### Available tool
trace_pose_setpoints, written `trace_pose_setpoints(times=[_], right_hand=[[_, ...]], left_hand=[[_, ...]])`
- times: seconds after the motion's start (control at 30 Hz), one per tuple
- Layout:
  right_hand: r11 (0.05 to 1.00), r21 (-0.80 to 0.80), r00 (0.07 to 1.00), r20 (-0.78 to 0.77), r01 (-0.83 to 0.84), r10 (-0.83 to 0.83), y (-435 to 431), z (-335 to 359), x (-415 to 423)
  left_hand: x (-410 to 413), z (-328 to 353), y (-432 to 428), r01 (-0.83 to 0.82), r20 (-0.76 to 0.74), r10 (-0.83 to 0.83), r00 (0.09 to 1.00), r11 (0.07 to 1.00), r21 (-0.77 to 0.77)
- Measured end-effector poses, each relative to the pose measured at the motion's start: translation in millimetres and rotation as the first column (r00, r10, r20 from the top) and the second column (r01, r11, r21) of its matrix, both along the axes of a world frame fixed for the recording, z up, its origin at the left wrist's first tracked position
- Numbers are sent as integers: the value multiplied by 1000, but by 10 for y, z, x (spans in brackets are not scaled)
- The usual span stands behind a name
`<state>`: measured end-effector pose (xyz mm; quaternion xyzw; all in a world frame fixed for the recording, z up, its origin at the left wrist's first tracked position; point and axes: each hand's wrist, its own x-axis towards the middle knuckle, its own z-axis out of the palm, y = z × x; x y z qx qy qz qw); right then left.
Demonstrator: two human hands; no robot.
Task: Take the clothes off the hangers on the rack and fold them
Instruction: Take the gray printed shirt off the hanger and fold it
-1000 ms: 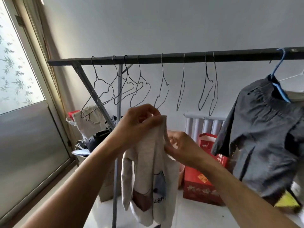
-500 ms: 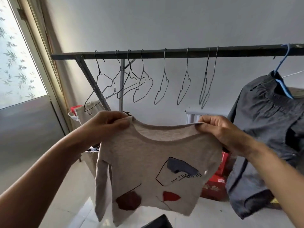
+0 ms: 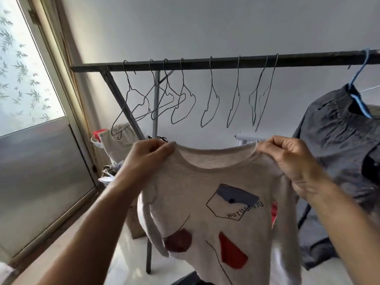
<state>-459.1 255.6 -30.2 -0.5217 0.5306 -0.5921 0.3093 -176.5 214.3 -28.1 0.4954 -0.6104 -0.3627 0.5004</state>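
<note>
Just below the rack [image 3: 205, 63], near the person, a grey sweater [image 3: 205, 202] hangs spread flat and off any hanger. The left hand [image 3: 150, 155] and right hand [image 3: 287, 159] each pinch a shoulder, fingers [image 3: 164, 150] clenched on the cloth. Bare wire hangers [image 3: 185, 103] dangle along the bar, and at far right a dark garment [image 3: 339, 140] hangs on a blue hanger [image 3: 357, 79]. Folding seems to be starting; next the sleeves likely need turning inward.
</note>
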Motion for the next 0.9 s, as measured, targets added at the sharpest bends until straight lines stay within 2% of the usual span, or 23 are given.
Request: trace_pose_setpoints(times=[0.1,0.17,0.37,0.7,0.9], right_hand=[[991,-29,991,12,132,-132,30,-111,177],[989,-31,989,16,147,-146,102,-166,354],[990,-103,994,-35,96,-100,250,-255,759],[990,-127,995,-79,56,-66,244,-283,774],[994,-82,995,-75,-74,68,316,-251,732]], left_hand=[[-214,-107,106,-56,-74,55,996,998,-11],[-418,-185,207,-57,-134,54,990,998,-13],[-867,-365,454,36,-250,-47,967,998,-46],[-955,-383,537,80,-211,-97,973,993,-86],[-975,-280,722,245,-335,-254,907,967,-70]])
